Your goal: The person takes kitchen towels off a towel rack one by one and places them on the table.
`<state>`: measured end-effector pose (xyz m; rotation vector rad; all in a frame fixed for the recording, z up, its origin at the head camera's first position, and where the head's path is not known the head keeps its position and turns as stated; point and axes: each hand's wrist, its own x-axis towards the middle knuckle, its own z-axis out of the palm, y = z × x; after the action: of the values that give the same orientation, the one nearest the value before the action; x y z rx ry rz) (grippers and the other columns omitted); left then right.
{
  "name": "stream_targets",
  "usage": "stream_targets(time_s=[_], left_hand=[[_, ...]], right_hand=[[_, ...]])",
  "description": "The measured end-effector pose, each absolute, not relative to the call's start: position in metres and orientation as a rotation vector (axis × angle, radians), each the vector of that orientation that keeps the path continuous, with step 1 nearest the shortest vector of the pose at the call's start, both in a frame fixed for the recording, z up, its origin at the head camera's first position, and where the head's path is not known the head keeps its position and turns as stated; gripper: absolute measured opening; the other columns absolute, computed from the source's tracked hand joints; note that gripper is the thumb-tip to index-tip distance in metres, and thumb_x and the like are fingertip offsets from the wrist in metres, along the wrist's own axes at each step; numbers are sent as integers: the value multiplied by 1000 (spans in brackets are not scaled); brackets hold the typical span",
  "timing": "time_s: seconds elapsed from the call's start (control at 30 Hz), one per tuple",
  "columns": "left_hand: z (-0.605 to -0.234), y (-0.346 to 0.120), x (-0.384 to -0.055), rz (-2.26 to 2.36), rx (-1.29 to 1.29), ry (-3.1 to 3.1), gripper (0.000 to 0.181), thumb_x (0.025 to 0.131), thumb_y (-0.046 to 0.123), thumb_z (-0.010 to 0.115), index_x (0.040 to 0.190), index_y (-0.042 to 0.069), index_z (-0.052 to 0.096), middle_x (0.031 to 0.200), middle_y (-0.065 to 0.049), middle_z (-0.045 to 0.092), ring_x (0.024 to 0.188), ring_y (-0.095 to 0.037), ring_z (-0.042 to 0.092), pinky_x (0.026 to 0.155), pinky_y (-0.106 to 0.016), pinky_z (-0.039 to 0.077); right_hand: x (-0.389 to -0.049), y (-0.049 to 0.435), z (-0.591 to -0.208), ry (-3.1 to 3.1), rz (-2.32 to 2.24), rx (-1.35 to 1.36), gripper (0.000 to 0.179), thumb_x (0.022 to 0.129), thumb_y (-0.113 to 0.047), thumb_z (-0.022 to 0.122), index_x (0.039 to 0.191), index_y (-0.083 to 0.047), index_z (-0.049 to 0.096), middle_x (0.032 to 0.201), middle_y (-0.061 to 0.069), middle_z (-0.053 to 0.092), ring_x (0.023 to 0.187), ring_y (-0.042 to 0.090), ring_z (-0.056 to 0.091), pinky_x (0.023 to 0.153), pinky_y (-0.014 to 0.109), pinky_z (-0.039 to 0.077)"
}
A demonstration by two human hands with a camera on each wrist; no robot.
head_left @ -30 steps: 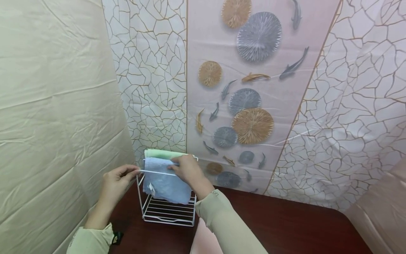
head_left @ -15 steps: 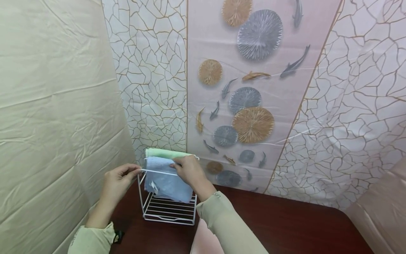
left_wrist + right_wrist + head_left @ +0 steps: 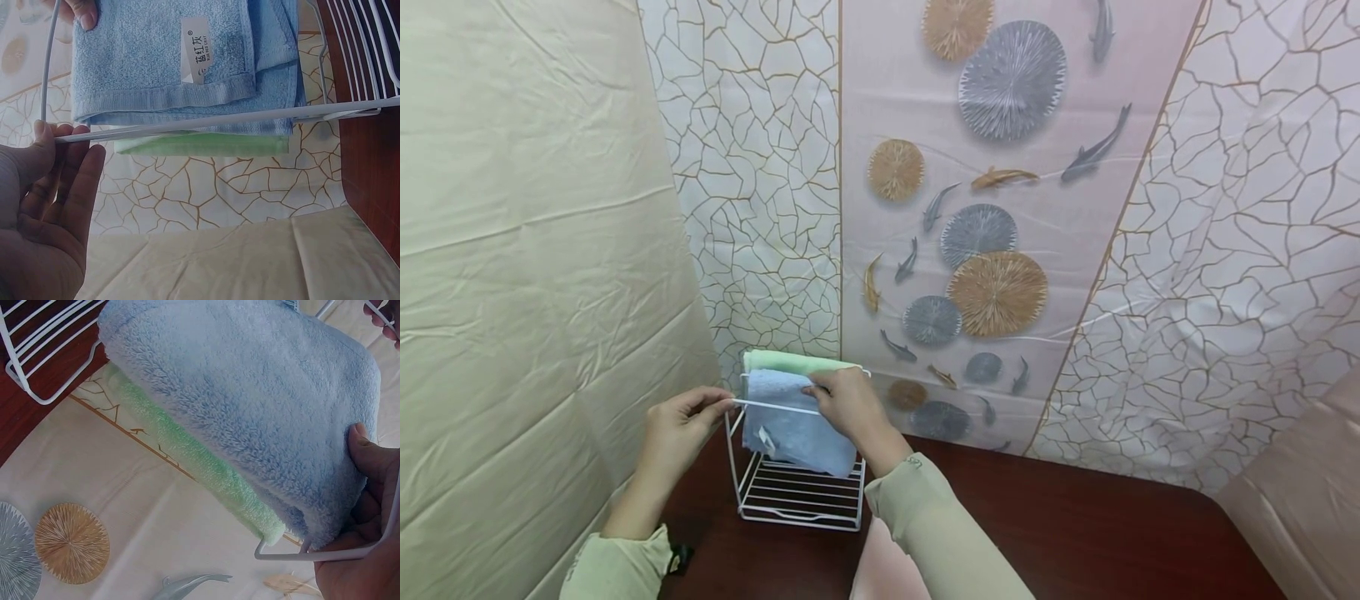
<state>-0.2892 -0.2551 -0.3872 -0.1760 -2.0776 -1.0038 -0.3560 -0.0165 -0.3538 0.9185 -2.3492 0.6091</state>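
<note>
A white wire rack (image 3: 801,510) stands on the table. My left hand (image 3: 677,429) pinches the left corner of its upper front bar between thumb and fingers; the other fingers are loosely bent. Behind that bar hangs a folded blue towel (image 3: 793,437), its white label (image 3: 195,50) facing the left wrist camera. My right hand (image 3: 850,404) grips the blue towel's upper right part, with the thumb (image 3: 362,447) on the near face and the fingers mostly hidden. Farther back, a green towel (image 3: 782,361) hangs on the rack, largely covered by the blue one.
A dark red tabletop (image 3: 1045,517) extends to the right of the rack. Something pale pink (image 3: 887,558) lies under my right forearm. A small black object (image 3: 681,558) sits by my left cuff. Cream cloth (image 3: 550,275) closes the left side, and a patterned curtain (image 3: 760,208) hangs behind.
The rack, both hands and the blue towel have shifted very slightly right and up in the head view since a second ago. Both grips look the same.
</note>
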Motion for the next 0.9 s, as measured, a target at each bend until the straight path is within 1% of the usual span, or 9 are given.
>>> stream_targets(time_s=[0.37, 0.5, 0.53, 0.63, 0.67, 0.73, 0.77, 0.83, 0.9], left_hand=[[-387, -256, -288, -1030, -171, -2066, 5, 79, 17, 80, 82, 18, 75, 76, 0, 75, 63, 3, 63, 58, -5, 47], [-386, -257, -288, -1045, -163, -2070, 6, 79, 16, 80, 83, 17, 75, 77, -3, 76, 65, 5, 64, 61, -4, 49], [-386, -257, -288, -1063, -164, -2070, 6, 79, 14, 79, 83, 16, 75, 78, -4, 76, 66, 6, 64, 61, -5, 50], [-385, -258, -288, -1104, -162, -2071, 5, 80, 12, 78, 84, 14, 75, 79, -9, 75, 67, 7, 65, 62, -6, 52], [-385, -259, -289, -1119, -160, -2070, 5, 80, 11, 78, 84, 13, 75, 79, -10, 75, 67, 7, 66, 62, -7, 53], [-386, -260, -289, -1153, -158, -2066, 4, 81, 9, 77, 84, 11, 75, 79, -10, 75, 67, 3, 68, 62, -10, 55], [-387, -260, -289, -1156, -154, -2065, 4, 81, 10, 77, 84, 10, 75, 79, -11, 75, 67, 2, 69, 62, -10, 55], [-388, -261, -289, -1154, -148, -2063, 4, 81, 10, 77, 84, 10, 75, 78, -10, 75, 67, -1, 69, 62, -11, 55], [-389, -262, -289, -1155, -150, -2063, 4, 81, 11, 77, 84, 10, 75, 79, -9, 75, 67, -1, 69, 62, -10, 55]], right_hand=[[-356, -16, -353, -2250, 538, 933, 46, 92, -31, 65, 56, -21, 39, 47, -11, 30, 48, 2, 28, 50, 15, 32], [-356, -18, -351, -2147, 479, 944, 44, 94, -27, 64, 59, -19, 39, 49, -7, 32, 49, 6, 31, 51, 18, 33], [-357, -19, -351, -2121, 461, 939, 43, 94, -26, 64, 60, -18, 40, 49, -6, 35, 49, 7, 33, 51, 20, 35], [-358, -19, -348, -2037, 421, 932, 30, 93, -22, 65, 66, -16, 53, 57, -5, 57, 53, 8, 52, 55, 22, 47], [-357, -19, -347, -2017, 415, 928, 23, 93, -22, 65, 71, -16, 59, 63, -4, 64, 59, 9, 59, 58, 23, 51], [-356, -17, -344, -1980, 408, 924, 10, 92, -21, 66, 83, -16, 69, 78, -4, 73, 71, 11, 68, 65, 24, 56], [-354, -15, -342, -1964, 411, 924, 7, 92, -20, 67, 90, -16, 71, 85, -3, 75, 76, 13, 70, 68, 24, 58], [-351, -10, -337, -1943, 430, 924, 11, 91, -21, 67, 99, -15, 73, 91, -2, 76, 81, 14, 71, 73, 24, 59], [-347, -4, -331, -1915, 456, 924, 12, 91, -21, 67, 100, -15, 73, 92, -2, 76, 82, 14, 71, 73, 24, 59]])
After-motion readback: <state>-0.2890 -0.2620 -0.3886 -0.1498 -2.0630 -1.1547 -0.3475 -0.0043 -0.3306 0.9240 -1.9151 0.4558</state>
